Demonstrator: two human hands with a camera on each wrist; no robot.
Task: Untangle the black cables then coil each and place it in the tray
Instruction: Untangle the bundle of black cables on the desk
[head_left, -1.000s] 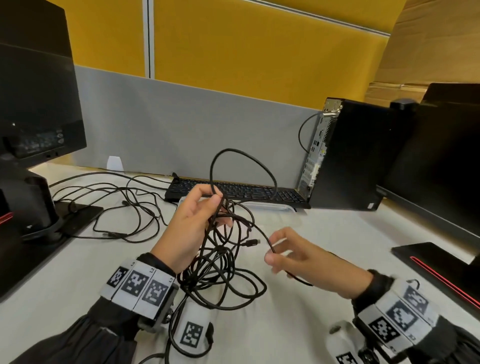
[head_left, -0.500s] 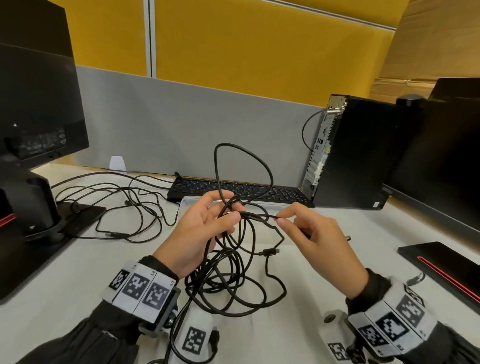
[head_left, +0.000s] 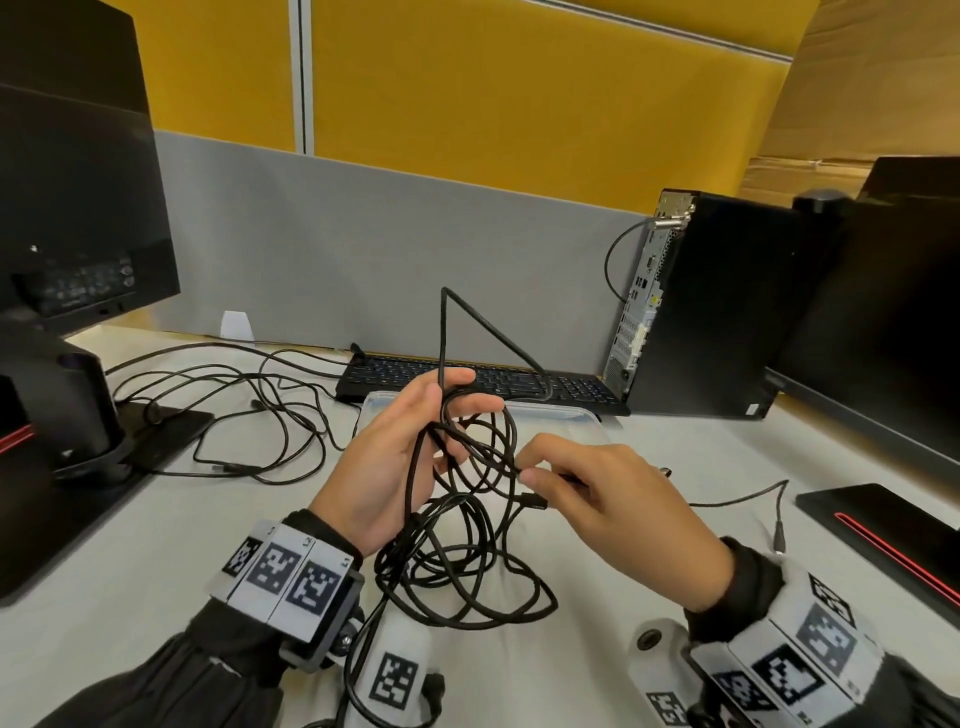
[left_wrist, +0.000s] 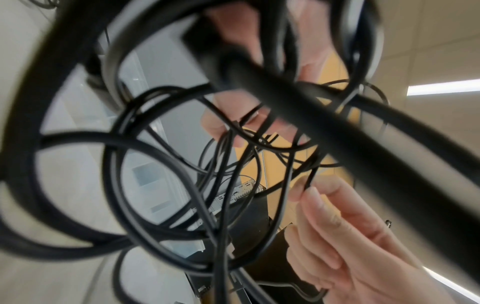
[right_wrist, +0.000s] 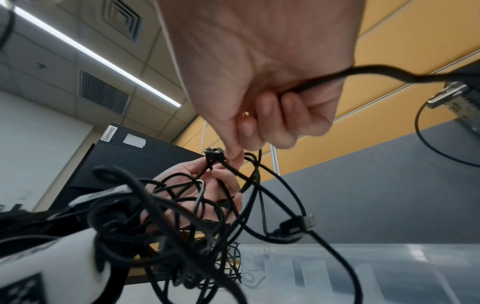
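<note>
The work is at the untangling step: nothing is coiled yet, and the clear tray (head_left: 571, 415) at the centre of the head view, just in front of the keyboard (head_left: 488, 382), shows no cable laid in it. The black cables (head_left: 462, 566) hang as one knotted bundle in the middle of the frame, the lower loops resting on the white desk (head_left: 130, 597) in the lower centre. The left hand (head_left: 395, 462) holds the bundle's upper strands, its fingers curled round them, with one stiff loop standing up above the fingertips. The right hand (head_left: 597, 499), just right of centre, pinches a single strand between thumb and forefinger beside the knot; the right wrist view shows that strand running on through the curled fingers. A connector (head_left: 532, 501) dangles just below the pinch. The next move probably calls for drawing that one strand clear through the loops while the left hand keeps the rest steady, gently, since a hard pull could tighten the knot.
</note>
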